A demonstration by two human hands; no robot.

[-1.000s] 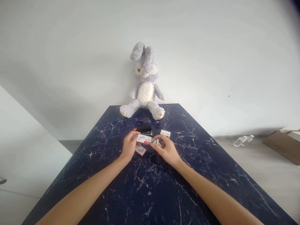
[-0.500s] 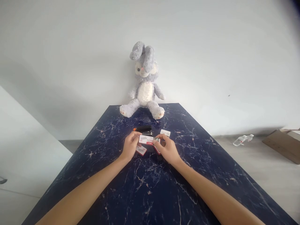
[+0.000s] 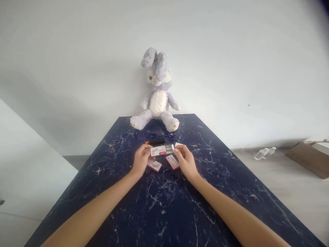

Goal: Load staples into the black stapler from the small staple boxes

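My left hand (image 3: 142, 158) pinches a small white and red staple box (image 3: 158, 151) by its left end, holding it above the table. From the box's right end juts a grey metallic staple strip (image 3: 168, 149) with a white end piece. The fingers of my right hand (image 3: 185, 158) are closed on that outer end. Below the held box lie a second white and red box (image 3: 154, 166), near my left fingers, and a third red-edged box (image 3: 172, 162), beside my right thumb. Another white box (image 3: 177, 144) is partly hidden behind my right fingers.
A black stapler-like object (image 3: 156, 141) with an orange end lies just beyond the held box. A grey plush rabbit (image 3: 158, 103) sits at the far edge of the dark marbled table (image 3: 164, 212), against the wall. Plastic bottles (image 3: 264, 153) and a cardboard box (image 3: 307, 159) are on the floor right.
My right hand has moved slightly right, away from the box. The grey strip now shows sticking out between box and fingers. The red-edged box below has come into fuller view.
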